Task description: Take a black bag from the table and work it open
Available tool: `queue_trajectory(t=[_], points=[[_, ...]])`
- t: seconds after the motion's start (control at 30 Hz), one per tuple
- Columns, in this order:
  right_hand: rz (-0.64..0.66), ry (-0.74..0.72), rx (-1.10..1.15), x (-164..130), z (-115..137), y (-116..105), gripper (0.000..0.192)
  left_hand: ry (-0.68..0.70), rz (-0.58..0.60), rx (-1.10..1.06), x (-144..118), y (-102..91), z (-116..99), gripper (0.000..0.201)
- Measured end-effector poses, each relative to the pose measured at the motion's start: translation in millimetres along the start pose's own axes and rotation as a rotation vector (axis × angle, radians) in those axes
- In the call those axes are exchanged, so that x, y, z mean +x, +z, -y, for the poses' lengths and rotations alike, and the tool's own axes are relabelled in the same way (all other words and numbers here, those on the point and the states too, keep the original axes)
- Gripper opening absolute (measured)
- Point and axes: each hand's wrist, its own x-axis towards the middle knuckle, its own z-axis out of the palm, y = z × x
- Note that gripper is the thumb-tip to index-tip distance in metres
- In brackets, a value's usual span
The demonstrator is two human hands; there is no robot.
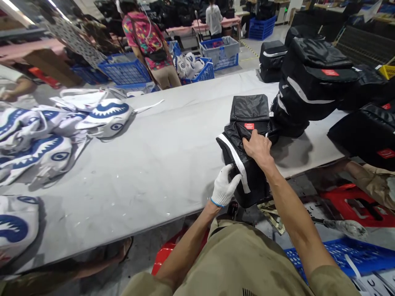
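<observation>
A black backpack point(247, 123) with a white stripe and a small red label lies at the near edge of the grey table point(160, 164), its lower end hanging over the edge. My left hand point(224, 187), in a white knit glove, pinches the bag's lower edge by the white stripe. My bare right hand point(258, 149) presses on top of the bag, fingers curled over its front panel just below the red label.
More black backpacks point(314, 78) are piled at the table's right. White-and-blue shark-print bags point(61, 127) lie at the left. Blue crates point(126, 72) and two people stand beyond the table. A red stool point(358, 203) and a blue crate point(339, 255) are on the floor.
</observation>
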Motion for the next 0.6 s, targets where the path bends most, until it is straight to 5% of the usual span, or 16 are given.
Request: queue_trajectory(t=[0.33, 0.6], points=[[0.007, 0.013, -0.026, -15.5, 2.3, -3.1, 0.046, -0.058, -0.149, 0.369, 31.6, 5.7, -29.9, 0.06], [-0.159, -0.069, -0.081, -63.9, -9.0, 21.5, 0.046, -0.31, 0.048, 0.684, 72.7, -23.6, -50.1, 0.032]])
